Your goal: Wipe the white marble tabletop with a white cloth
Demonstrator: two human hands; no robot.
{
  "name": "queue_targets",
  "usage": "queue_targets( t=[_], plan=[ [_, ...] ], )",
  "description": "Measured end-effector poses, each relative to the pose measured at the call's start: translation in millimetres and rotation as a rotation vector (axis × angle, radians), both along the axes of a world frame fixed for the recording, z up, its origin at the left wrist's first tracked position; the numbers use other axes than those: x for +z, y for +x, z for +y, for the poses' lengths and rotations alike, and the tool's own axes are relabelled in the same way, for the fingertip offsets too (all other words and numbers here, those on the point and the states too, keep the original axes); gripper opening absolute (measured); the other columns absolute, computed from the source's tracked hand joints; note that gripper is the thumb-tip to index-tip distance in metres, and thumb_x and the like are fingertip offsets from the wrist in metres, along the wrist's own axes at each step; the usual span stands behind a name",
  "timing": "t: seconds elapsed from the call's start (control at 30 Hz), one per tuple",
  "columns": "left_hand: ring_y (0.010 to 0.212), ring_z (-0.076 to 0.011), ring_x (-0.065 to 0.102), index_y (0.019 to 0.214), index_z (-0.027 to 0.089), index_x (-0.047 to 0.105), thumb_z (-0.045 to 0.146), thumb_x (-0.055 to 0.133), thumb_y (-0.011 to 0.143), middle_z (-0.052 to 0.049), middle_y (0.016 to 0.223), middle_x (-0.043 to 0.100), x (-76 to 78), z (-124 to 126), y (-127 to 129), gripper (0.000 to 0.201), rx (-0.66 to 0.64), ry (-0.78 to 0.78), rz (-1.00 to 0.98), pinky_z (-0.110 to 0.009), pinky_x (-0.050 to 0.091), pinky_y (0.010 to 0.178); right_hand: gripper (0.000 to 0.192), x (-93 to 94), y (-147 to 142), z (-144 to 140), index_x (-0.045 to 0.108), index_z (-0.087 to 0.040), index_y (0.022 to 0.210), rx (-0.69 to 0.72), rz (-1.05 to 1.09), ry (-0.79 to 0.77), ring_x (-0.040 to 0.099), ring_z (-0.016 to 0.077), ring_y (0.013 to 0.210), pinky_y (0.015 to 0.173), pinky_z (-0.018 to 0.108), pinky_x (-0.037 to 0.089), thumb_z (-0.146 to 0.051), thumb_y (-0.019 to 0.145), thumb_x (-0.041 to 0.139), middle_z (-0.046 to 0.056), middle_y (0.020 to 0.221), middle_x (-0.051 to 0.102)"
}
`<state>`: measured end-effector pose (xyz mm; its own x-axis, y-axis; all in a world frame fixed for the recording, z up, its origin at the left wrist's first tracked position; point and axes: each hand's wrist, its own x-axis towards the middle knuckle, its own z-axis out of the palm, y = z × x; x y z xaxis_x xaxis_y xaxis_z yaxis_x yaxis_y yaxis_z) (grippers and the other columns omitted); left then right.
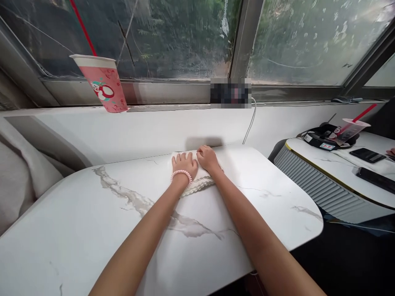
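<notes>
A white cloth with a scalloped, lace-like edge lies near the back of the white marble-patterned table. My left hand rests flat on its left part, fingers spread, with a pink coil band round the wrist. Beside it, my right hand is closed, its fingers curled down at the cloth's right part. Much of the cloth is hidden under both hands.
A pink paper cup with a red straw stands on the window ledge. Right of it, a white cable hangs down the wall. On the neighbouring table sit a clear cup, a black headband-like device and dark phones.
</notes>
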<state>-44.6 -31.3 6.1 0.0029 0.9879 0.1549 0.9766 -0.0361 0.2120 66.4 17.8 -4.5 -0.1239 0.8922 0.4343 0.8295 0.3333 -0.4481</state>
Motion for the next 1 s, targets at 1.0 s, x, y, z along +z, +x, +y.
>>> queue_targets(
  t=[1.0],
  plan=[
    [0.146, -0.0334, 0.03, 0.153, 0.01, 0.031, 0.038, 0.025, 0.099, -0.021, 0.157, 0.033, 0.9, -54.6, 43.6, 0.061, 0.075, -0.039, 0.152, -0.049, 0.019, 0.12, 0.042, 8.0, 43.2, -66.3, 0.062, -0.014, 0.128, 0.115, -0.166, -0.113, 0.051, 0.018, 0.132, 0.115, 0.036, 0.03, -0.011, 0.094, 0.036, 0.009, 0.138, 0.06]
  ],
)
